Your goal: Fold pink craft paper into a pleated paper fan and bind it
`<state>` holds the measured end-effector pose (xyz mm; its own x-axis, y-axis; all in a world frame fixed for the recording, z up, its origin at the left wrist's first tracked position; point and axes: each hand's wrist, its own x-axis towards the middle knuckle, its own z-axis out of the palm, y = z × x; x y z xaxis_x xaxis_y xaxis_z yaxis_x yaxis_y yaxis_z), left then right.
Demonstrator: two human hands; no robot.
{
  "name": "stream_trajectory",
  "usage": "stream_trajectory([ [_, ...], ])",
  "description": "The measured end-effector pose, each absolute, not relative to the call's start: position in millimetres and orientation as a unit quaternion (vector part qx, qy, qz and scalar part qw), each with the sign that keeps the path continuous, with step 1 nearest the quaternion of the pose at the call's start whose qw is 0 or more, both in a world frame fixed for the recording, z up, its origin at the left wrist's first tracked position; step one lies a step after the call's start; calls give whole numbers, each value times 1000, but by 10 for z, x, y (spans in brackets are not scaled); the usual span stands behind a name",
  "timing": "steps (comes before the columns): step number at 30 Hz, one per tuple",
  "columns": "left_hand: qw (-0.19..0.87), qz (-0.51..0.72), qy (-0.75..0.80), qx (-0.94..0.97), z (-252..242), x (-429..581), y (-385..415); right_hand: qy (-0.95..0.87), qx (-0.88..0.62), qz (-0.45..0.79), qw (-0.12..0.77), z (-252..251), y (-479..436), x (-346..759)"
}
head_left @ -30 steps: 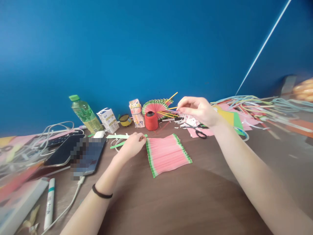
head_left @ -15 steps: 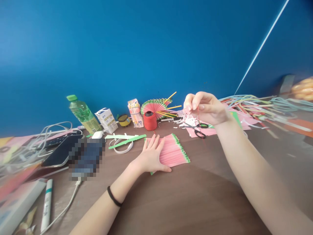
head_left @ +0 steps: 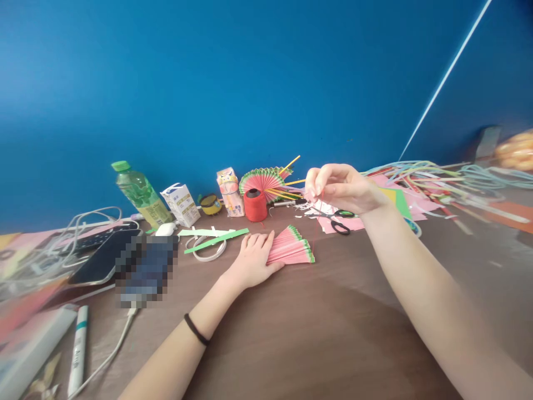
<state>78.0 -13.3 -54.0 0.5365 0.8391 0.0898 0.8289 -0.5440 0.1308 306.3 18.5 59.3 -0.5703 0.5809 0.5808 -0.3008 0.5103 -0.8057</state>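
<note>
My left hand [head_left: 252,259] lies on the brown table and squeezes one end of a pleated pink paper with green edges [head_left: 292,250], which fans out to the right. My right hand [head_left: 339,187] is raised above the table behind it, fingers pinched on a thin red thread that hangs down. A red thread spool [head_left: 255,205] stands just beyond the pleated paper. Black-handled scissors [head_left: 338,221] lie under my right hand.
A finished pink paper fan [head_left: 263,180] with yellow sticks leans at the wall. A green bottle [head_left: 140,194], small cartons [head_left: 180,203], green paper strips [head_left: 214,238], phones and cables [head_left: 104,255] fill the left. Coloured paper scraps [head_left: 420,189] cover the right. A marker [head_left: 77,349] lies near left.
My left hand went from the paper's left edge onto the pleats and gathered them into a narrow fan. My right hand lifted from the sticks, pinching red thread.
</note>
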Motion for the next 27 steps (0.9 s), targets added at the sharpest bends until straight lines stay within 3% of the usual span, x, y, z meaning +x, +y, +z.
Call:
stream_trajectory([
  [5,-17,76,451,889,-571,758,-129,-756,-86,506,406,601,166,3033],
  [13,-5,86,454,887,-482,777,-130,-778,-122,504,354,584,155,3003],
  [20,89,171,490,850,-426,772,-91,-806,-178,468,315,647,73,2964],
  [27,312,235,505,769,-213,840,-215,-836,-215,427,270,632,8,2824],
])
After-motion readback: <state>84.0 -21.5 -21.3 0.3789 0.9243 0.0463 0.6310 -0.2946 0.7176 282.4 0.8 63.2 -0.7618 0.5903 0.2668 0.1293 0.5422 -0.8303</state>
